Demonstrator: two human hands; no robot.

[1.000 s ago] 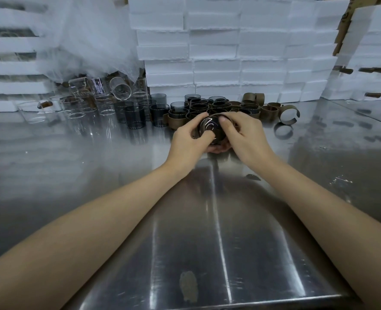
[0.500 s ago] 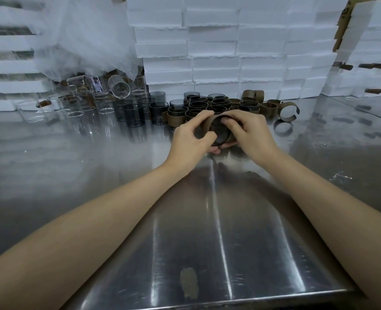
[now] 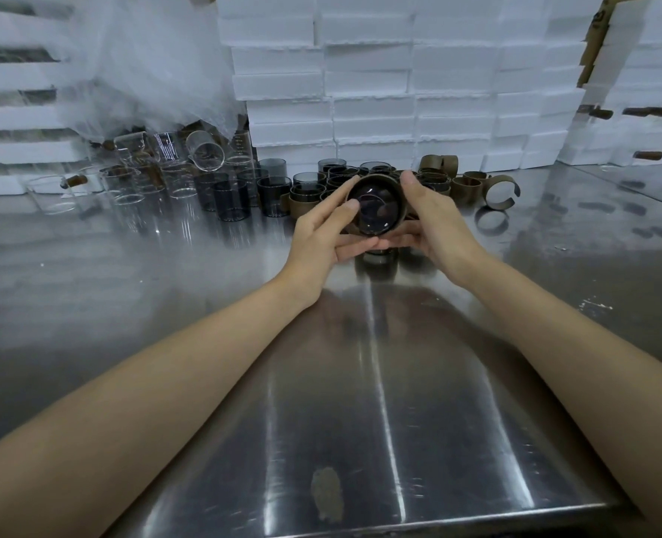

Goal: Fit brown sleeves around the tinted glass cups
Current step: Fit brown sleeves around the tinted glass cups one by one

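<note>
Over on the left of the table [image 3: 360, 382] you've got the clear glasses [image 3: 127, 188], then the row of bare tinted cups [image 3: 232, 200] waiting their turn.

Then your left hand [image 3: 321, 234]: thumb on the near rim, fingers laid out underneath. It's holding the tinted cup [image 3: 376, 205], which is up off the table between both hands, tipped so its round end faces you. The brown sleeve [image 3: 399, 196] shows as a ring around it. Your right hand [image 3: 434, 223] grips the other side, thumb up along the sleeve, fingers under.

What's changed: half a second ago both hands were curled tight over the cup, thumbs pushing on the sleeve. Now the fingers have opened out and the cup's lifted and turned toward you. To me that reads as the pressing being over and you checking the fit, so this one looks pretty much done. I can't see the far side of the sleeve, though, so no promises it's even all round.

Further right, the loose sleeves [image 3: 500, 192] are heaped just behind your right hand, so the next one's close.
</note>
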